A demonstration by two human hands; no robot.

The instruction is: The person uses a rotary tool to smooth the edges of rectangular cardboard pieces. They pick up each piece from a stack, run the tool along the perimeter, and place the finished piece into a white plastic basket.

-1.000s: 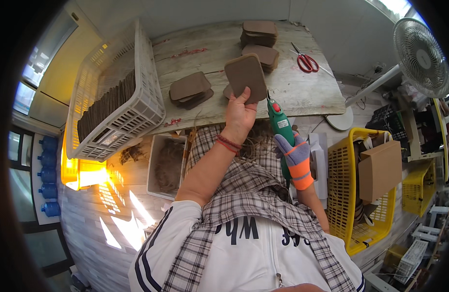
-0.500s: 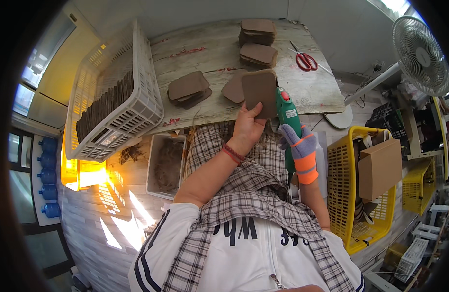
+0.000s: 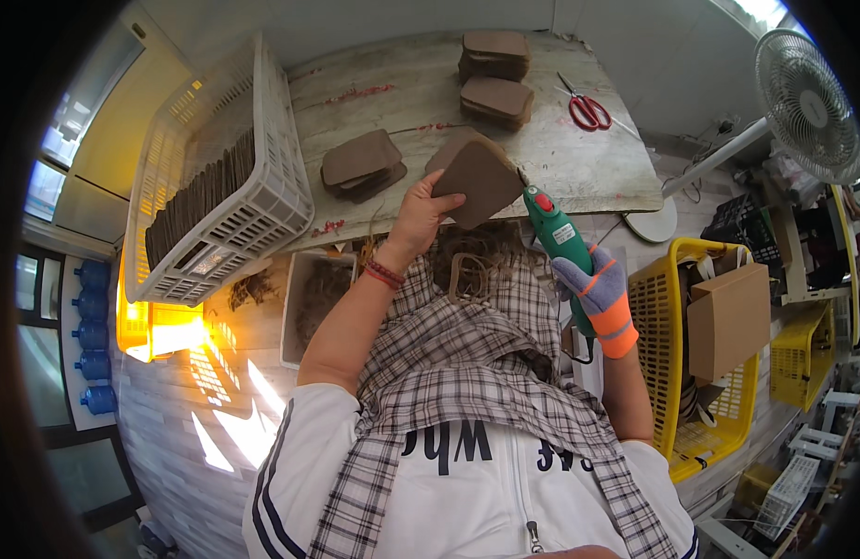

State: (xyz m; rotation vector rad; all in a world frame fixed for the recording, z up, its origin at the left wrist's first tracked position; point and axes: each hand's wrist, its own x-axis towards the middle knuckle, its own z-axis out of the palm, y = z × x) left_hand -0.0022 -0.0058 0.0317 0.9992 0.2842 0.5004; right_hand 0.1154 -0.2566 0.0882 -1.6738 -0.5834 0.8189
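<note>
My bare left hand (image 3: 417, 216) pinches a flat brown panel (image 3: 486, 186) with rounded corners, thumb on its face, tilted over the near table edge. My right hand (image 3: 600, 291), in a grey and orange glove, is wrapped round a green handheld power tool (image 3: 560, 235) with a red button. The tool's narrow tip is at or very near the panel's right edge; contact is hard to make out. Below the panel, thin brown trimmings (image 3: 469, 278) lie on my checked apron. A loose pile of similar panels (image 3: 363, 163) rests left of the held one.
Two neat panel stacks (image 3: 495, 98) and red-handled scissors (image 3: 588, 112) lie on the worn table (image 3: 411, 70). A white crate (image 3: 272, 200) of upright panels stands left. A bin (image 3: 295, 326) of trimmings is below. At right are a yellow basket (image 3: 655, 373) and a fan (image 3: 810, 107).
The panel has turned and shifted left with my left hand. My right hand and the power tool have moved right and tilted. Curled trimmings on my lap now show beneath the panel.
</note>
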